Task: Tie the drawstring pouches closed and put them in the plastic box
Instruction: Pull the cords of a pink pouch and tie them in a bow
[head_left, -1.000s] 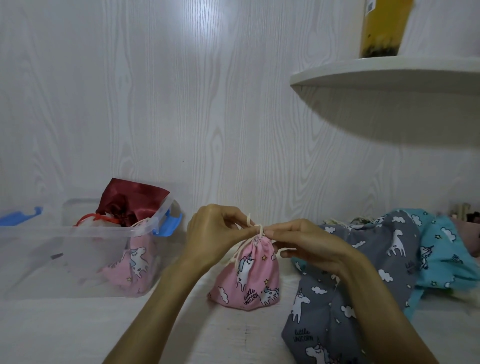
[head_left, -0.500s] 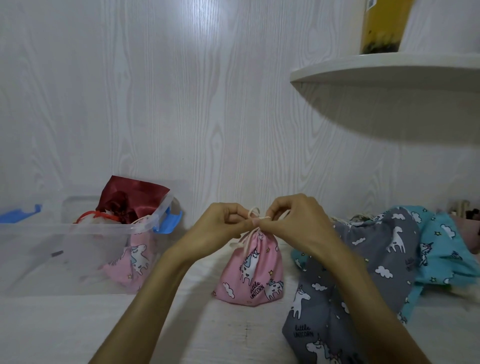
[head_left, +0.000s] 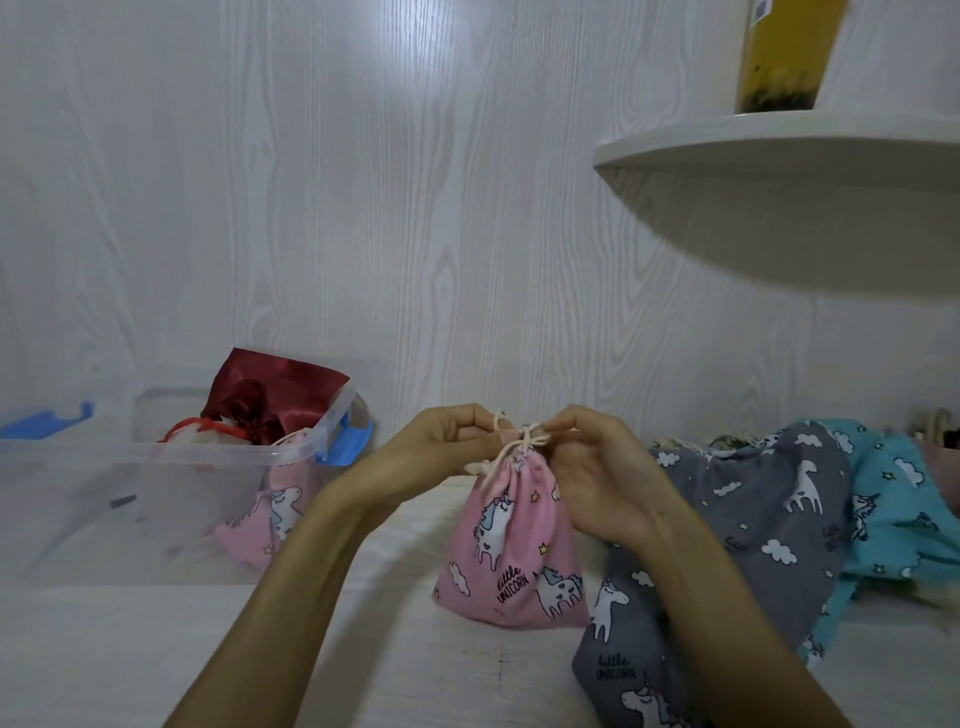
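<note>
Pink unicorn pouch (head_left: 511, 551) stands on the counter (head_left: 363, 665) right of the plastic box (head_left: 156, 467), both hands pinching its cord (head_left: 522, 441) mid-knot: left hand (head_left: 441, 441), right hand (head_left: 597, 467). Several pouches lie boxed; grey pouch (head_left: 727, 519) and teal pouch (head_left: 904, 499) wait further right.

"little UNICORN" on pink pouch (head_left: 511, 551), grey pouch (head_left: 737, 561)

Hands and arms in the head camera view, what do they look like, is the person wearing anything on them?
Both forearms are bare as far as the view shows, with no sleeves, gloves, watch or bracelets. The left hand and right hand show no rings on the fingers that can be seen. Nails look short and unpainted, though they are small in the view.
</note>
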